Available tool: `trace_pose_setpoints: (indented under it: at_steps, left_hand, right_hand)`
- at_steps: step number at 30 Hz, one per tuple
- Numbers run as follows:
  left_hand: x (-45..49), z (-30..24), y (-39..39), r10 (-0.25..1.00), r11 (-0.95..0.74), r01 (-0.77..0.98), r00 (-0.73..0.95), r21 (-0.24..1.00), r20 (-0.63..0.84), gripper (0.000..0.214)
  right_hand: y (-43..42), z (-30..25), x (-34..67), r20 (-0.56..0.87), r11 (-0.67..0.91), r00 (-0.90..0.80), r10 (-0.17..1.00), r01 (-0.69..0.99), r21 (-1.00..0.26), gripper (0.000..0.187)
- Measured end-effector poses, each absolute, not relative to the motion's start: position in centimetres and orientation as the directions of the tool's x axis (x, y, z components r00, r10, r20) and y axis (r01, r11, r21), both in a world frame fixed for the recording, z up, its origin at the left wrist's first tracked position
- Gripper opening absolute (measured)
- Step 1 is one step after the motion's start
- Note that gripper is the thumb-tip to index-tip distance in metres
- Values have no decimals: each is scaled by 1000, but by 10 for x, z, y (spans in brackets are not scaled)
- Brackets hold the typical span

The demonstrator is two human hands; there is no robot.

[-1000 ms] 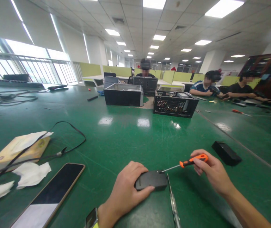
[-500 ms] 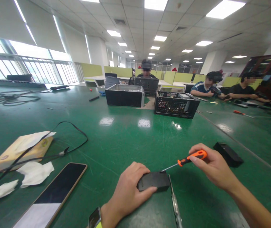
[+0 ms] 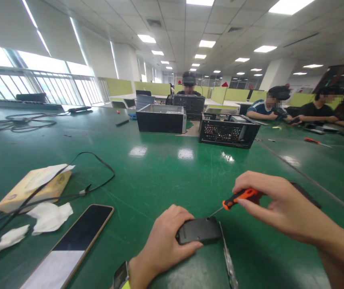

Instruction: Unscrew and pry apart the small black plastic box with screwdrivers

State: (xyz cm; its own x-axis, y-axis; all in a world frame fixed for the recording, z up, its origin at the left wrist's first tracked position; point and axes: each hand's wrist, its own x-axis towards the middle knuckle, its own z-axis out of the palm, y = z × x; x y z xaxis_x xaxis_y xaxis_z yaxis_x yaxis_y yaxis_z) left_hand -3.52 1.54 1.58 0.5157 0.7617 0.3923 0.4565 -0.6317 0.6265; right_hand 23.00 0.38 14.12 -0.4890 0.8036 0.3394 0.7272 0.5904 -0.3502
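Note:
My left hand (image 3: 168, 235) is closed around the left end of a small black plastic box (image 3: 202, 230), with the thumb on the near side and the fingers on the far side. Between the fingers and thumb of my right hand (image 3: 271, 200) is an orange and black screwdriver (image 3: 239, 198). Its tip meets the far edge of the box, and the exact contact is too small to make out. A thin metallic strip (image 3: 228, 257) lies along the box's right end and runs toward me. Partly behind my right hand is another black block (image 3: 306, 194).
To my left lie a smartphone (image 3: 81, 228), crumpled tissues (image 3: 51, 216), a tissue pack (image 3: 36, 188) and a looping black cable (image 3: 107, 164). Farther back stand two open computer cases (image 3: 161, 122). Other people sit across the table, and a second orange screwdriver (image 3: 313, 141) lies at the right.
My right wrist has risen and turned over the screwdriver, and the hand now covers more of the black block. The tip stays at the box's far edge. The whole view has shifted slightly.

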Motion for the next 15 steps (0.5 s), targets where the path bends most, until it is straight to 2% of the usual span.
trace_pose_setpoints:
  at_steps: [4,7,11,15]
  left_hand:
    - [-35,20,15,768,-620,450,514,642,382,32]
    - [-35,20,15,768,-619,441,514,650,383,31]
    - [-35,16,15,770,-616,440,514,654,379,31]
    - [-36,15,14,769,-617,439,513,653,382,31]
  right_hand:
    - [7,139,235,346,583,-476,808,732,-352,10]
    - [6,138,231,414,605,-467,781,728,-321,8]
    - [6,136,225,487,606,-442,753,753,-255,16]
    - [6,134,224,463,616,-453,762,728,-301,16]
